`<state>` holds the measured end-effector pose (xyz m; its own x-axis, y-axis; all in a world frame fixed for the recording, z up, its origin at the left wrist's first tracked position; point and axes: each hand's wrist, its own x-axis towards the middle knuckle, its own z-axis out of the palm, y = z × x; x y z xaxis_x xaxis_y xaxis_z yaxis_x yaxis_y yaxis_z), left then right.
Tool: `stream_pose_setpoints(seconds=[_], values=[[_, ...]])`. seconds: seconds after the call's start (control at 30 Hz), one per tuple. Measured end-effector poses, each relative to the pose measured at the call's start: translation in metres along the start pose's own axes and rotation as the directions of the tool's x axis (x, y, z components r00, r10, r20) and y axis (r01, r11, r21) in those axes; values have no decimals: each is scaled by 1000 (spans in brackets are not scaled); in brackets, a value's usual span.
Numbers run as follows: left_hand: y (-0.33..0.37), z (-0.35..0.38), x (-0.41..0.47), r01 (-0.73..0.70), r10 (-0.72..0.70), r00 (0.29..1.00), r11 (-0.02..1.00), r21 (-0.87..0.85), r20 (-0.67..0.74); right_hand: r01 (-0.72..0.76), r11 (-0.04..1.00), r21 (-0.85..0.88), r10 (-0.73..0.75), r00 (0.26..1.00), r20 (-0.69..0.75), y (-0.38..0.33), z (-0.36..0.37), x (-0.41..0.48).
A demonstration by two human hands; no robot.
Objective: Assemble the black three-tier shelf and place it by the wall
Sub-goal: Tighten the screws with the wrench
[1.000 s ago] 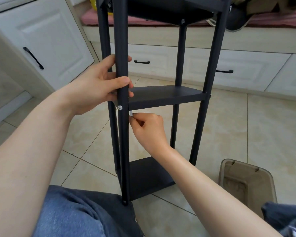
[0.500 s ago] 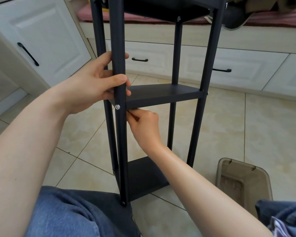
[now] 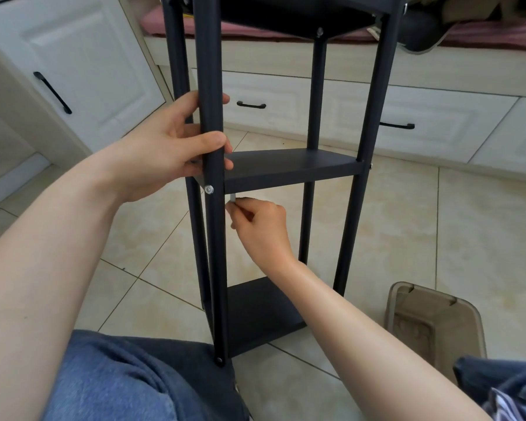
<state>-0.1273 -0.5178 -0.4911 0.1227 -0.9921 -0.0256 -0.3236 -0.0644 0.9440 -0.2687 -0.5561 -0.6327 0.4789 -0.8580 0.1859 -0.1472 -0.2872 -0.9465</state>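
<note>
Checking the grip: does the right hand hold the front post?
No, the right hand pinches a silver tool; the left hand grips the front post.

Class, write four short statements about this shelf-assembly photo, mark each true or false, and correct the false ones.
1. The left hand grips the nearest post just above the middle tier. True.
2. The right hand lies flat on the floor. False: it pinches a small silvery tool just under the middle tier.
3. A silver screw head shows on the nearest post at middle-tier level. True.
4. The brown plastic bin sits left of the shelf. False: it sits to the right.
</note>
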Motion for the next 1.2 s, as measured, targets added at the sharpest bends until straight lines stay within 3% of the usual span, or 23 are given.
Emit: stream_pose_setpoints(seconds=[0.3,1.2], values=[[0,2,0,-18,18,1000,1000,0,19,38,999,-39,-36,997,75,-7,-18,-10],[4,7,4,-9,9,1000,1000,28,5,118,993,8,-118,993,5,-5,-8,-3]])
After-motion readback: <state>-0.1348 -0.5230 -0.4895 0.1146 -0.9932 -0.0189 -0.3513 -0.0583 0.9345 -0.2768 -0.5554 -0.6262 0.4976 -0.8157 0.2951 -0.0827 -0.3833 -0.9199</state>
